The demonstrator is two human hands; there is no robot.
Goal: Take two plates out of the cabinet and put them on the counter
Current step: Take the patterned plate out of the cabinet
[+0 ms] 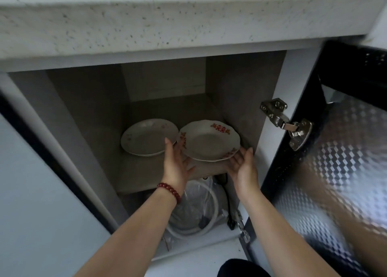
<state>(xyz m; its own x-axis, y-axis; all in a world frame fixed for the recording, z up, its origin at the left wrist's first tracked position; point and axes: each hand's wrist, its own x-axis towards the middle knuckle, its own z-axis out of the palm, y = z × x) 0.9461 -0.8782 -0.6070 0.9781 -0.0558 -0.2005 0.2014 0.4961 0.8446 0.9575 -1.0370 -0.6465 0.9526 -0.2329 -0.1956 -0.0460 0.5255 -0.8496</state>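
Observation:
Two white plates lie side by side on the upper shelf [142, 172] of the open cabinet. The left plate [146, 137] has a faint pink print. The right plate [209, 140] has a scalloped rim with red patterns, and its left rim overlaps the other plate's edge. My left hand [176, 163], with a red bead bracelet on the wrist, cups that plate's left rim with fingers beneath it. My right hand [244, 165] cups its lower right rim the same way. I cannot tell whether the plate is off the shelf.
The speckled stone counter [167, 27] overhangs the cabinet directly above. The cabinet door [345, 151] with patterned glass and a metal hinge [287, 121] stands open at the right. Below the shelf are a white hose [209, 218] and a black cable.

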